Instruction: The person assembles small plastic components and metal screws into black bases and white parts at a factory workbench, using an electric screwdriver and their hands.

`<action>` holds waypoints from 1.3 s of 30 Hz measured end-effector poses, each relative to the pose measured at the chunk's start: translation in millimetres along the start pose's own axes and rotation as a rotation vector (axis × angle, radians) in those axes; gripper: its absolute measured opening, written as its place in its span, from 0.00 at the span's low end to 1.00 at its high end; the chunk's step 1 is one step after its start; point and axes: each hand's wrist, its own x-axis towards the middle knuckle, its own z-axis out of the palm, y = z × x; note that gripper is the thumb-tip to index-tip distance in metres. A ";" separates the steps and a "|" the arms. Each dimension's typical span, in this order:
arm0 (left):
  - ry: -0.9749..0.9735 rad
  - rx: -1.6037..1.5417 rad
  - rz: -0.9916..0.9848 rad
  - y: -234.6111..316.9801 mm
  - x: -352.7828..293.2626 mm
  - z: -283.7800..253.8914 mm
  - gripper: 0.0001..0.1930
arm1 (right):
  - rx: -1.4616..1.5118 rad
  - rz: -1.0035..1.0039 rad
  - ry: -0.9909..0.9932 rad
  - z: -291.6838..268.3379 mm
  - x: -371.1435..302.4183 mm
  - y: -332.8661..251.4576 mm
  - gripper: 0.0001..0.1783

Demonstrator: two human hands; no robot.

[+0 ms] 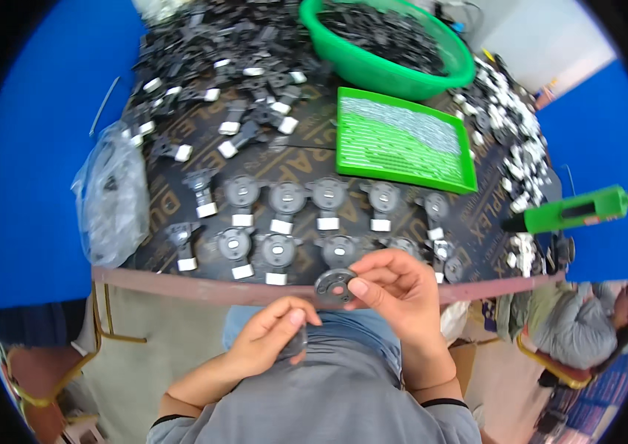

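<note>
A round black plastic disc with small holes (335, 286) is pinched between the thumb and fingers of my right hand (403, 292), just over the table's front edge. My left hand (273, 333) is lower and closer to my body, its fingers curled around a dark rounded piece (297, 342) that is partly hidden. Beyond the hands, two rows of black parts with white ends lie on the dark table. Most carry a round disc like the one I hold, such as this black assembly (287, 197); the leftmost part of each row (201, 191) shows no disc.
Behind the rows sits a green tray (406, 176) of small metal pins or screws. A green basin (395, 87) of black parts stands farther back. Loose black parts (218, 44) heap at far left, white pieces (525, 148) at right. A green power screwdriver (580, 211) hangs at right; a plastic bag (112, 196) is left.
</note>
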 end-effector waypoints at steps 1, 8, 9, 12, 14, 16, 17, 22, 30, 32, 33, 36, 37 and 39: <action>0.034 -0.008 0.019 4.1 -0.9 2.6 0.13 | -0.001 0.012 -0.038 6.8 3.7 2.4 0.11; 0.192 -0.053 0.299 9.6 -15.2 -17.3 0.13 | -0.110 0.087 -0.161 48.8 20.3 11.8 0.10; 0.208 -0.058 0.315 5.8 -19.7 -21.1 0.13 | -0.117 0.089 -0.184 53.0 23.0 12.5 0.10; 0.133 -0.343 0.245 7.3 -27.5 -33.2 0.13 | -0.245 -0.163 -0.501 67.3 31.0 9.8 0.17; 0.070 -0.438 0.255 -4.1 -30.9 -43.0 0.15 | -0.363 -0.254 -0.597 75.1 35.8 12.7 0.18; -0.004 -0.562 0.190 -5.0 -38.1 -47.5 0.20 | -0.566 -0.452 -0.697 84.7 39.5 13.6 0.22; -0.017 -0.561 0.193 -6.4 -39.9 -51.2 0.20 | -0.577 -0.459 -0.692 90.8 40.9 15.3 0.22; -0.017 -0.488 0.228 0.2 -46.7 -69.3 0.18 | -0.652 -0.526 -0.631 120.1 76.2 1.4 0.29; 0.024 -0.278 -0.002 0.4 -56.4 -76.6 0.15 | -1.181 -0.657 -0.466 137.1 167.3 14.4 0.27; -0.013 -0.282 0.036 -1.0 -56.7 -77.5 0.13 | -1.188 -0.621 -0.502 139.5 173.9 20.0 0.27; -0.015 -0.288 0.036 -2.5 -56.5 -78.1 0.13 | -1.200 -0.610 -0.522 141.2 176.5 23.0 0.26; -0.085 -0.285 0.075 -6.6 -54.6 -81.1 0.13 | -1.232 -0.612 -0.534 145.4 180.2 27.6 0.26; -0.105 -0.262 0.084 -6.8 -53.3 -81.8 0.13 | -1.246 -0.629 -0.528 145.5 181.0 27.5 0.26; -0.128 -0.240 0.092 -6.5 -51.8 -83.4 0.12 | -1.256 -0.599 -0.529 144.8 183.1 26.0 0.26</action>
